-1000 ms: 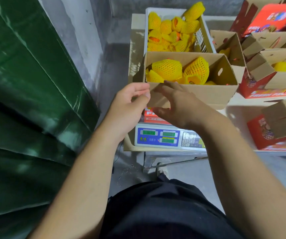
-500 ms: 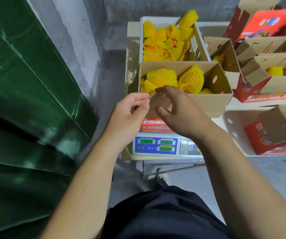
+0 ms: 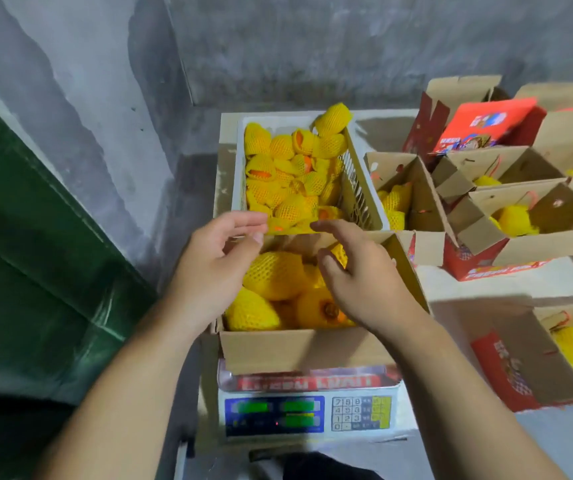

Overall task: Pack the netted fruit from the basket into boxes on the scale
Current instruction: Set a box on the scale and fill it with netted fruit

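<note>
Netted fruit (image 3: 273, 273), yellow foam mesh, fills the box (image 3: 306, 348); both hands' grip loose, empty.

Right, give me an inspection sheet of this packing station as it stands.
Surface: white table, partly shaded, carrying everything.
Job's things: open box sits on the scale, several netted fruit inside; white basket behind it well filled with netted fruit.
Clutter: other open boxes to the right, each showing some netted fruit; a red carton at the back.
Grippers: left hand and right hand over the box, fingers relaxed, holding nothing.
Cables: nothing seen.
Surroundings: grey concrete wall; green sheeting at left.
</note>
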Demonstrator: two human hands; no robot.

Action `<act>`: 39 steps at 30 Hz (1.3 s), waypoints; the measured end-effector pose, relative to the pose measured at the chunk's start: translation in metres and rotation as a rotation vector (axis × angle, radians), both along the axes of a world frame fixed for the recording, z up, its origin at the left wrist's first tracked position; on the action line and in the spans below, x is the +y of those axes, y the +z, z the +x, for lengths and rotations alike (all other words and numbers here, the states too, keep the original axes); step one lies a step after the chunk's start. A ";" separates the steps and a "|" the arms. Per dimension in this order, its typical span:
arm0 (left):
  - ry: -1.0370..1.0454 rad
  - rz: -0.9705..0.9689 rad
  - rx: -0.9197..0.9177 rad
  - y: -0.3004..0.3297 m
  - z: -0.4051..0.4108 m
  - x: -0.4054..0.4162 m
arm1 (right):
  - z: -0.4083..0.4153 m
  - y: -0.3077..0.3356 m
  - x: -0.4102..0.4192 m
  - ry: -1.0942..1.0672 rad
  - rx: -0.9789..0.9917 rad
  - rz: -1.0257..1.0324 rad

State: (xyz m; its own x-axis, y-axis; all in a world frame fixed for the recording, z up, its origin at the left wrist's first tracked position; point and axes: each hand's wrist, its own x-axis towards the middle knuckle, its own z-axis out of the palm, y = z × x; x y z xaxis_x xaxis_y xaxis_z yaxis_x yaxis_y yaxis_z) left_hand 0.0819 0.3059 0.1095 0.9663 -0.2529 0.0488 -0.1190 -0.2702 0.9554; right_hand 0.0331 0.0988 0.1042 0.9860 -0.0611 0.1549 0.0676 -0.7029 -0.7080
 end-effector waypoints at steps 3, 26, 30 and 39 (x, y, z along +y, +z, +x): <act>-0.056 0.016 -0.017 0.004 0.066 -0.031 | 0.052 -0.006 -0.032 0.003 -0.001 0.003; -0.288 0.859 -0.482 -0.148 0.359 -0.096 | 0.455 -0.135 -0.188 -0.098 0.052 -0.788; -0.182 0.634 -0.417 -0.152 0.354 -0.086 | 0.462 -0.147 -0.186 -0.184 -0.022 -0.915; -0.237 0.710 -0.319 -0.137 0.345 -0.094 | 0.455 -0.141 -0.182 -0.166 -0.059 -0.858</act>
State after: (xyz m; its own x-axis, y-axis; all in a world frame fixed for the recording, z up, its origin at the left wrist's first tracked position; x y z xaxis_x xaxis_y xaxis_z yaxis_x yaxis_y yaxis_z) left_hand 0.4265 0.2119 -0.0279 0.8498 -0.5232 0.0636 -0.4865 -0.7324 0.4763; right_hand 0.4881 -0.0832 -0.0368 0.9637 -0.0419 0.2637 -0.0628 -0.9955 0.0711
